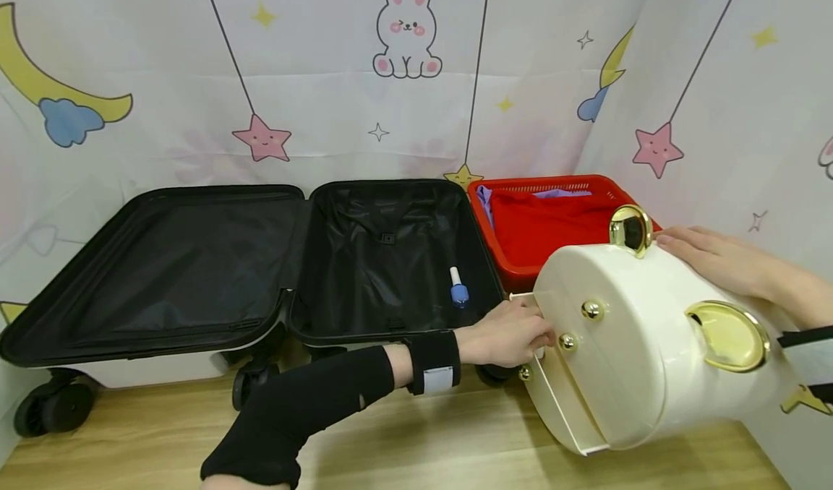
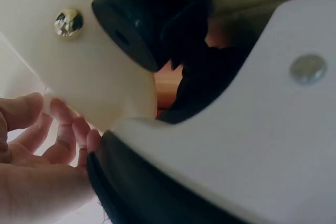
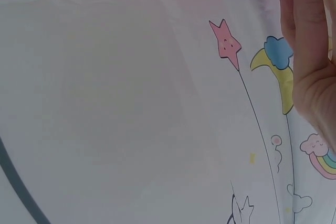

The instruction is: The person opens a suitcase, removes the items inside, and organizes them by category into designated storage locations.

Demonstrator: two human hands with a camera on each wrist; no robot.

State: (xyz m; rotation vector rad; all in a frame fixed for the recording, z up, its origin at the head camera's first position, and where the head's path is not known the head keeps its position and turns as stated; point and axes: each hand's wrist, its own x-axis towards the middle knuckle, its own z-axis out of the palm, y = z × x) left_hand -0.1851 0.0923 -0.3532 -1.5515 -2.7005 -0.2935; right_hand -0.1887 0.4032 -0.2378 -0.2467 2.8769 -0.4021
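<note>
A cream rounded case (image 1: 599, 316) with gold knobs and a gold ring handle (image 1: 631, 230) stands tilted on the right. Its lowest drawer (image 1: 566, 403) is pulled out. My left hand (image 1: 510, 334) is at the drawer's upper edge, fingers curled. In the left wrist view its thumb and forefinger pinch a small white thing (image 2: 47, 101) beside the drawer front (image 2: 100, 72); whether it belongs to the drawer is unclear. My right hand (image 1: 719, 262) rests on the case's top with fingers extended. A blue nail polish bottle (image 1: 458, 291) with a white cap lies in the suitcase.
The black-lined suitcase (image 1: 397, 222) lies open on the left, its other half (image 1: 215, 259) beside it, wheels (image 1: 58, 407) on the wooden floor (image 1: 403, 446). A red basket (image 1: 517, 266) holding red and purple cloth (image 1: 553, 219) stands behind the case. A patterned curtain hangs behind.
</note>
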